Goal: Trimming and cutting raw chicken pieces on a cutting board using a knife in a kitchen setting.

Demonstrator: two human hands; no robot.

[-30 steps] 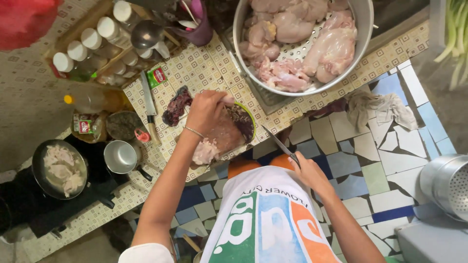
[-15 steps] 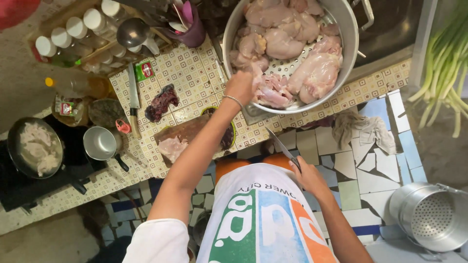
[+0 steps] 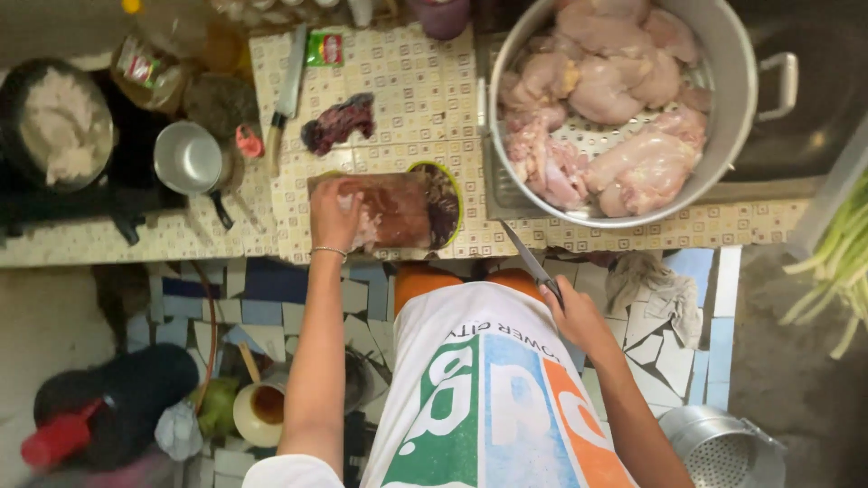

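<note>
Pinning raw chicken piece (image 3: 362,226) on wooden board (image 3: 398,210) at counter edge, left hand (image 3: 334,212) closed over it. Right hand (image 3: 579,316) gripping knife (image 3: 532,262). Tuck fingertips, slice steady, away from knuckles.

Counter tiling (image 3: 407,81): cream with small tan geometric repeat. Raw chicken (image 3: 606,90), 1 o'clock: pale pink, in silver-grey metal pot (image 3: 737,108). Cutting board (image 3: 398,212), centre: reddish brown, green-rimmed at its right end. Offal piece (image 3: 339,122), 11 o'clock: dark maroon. Shirt (image 3: 488,398), 6 o'clock: white with green, light blue, orange blocks. Floor (image 3: 687,298): irregular blue-and-white mosaic. Stalks (image 3: 836,262), 3 o'clock: pale green.
</note>
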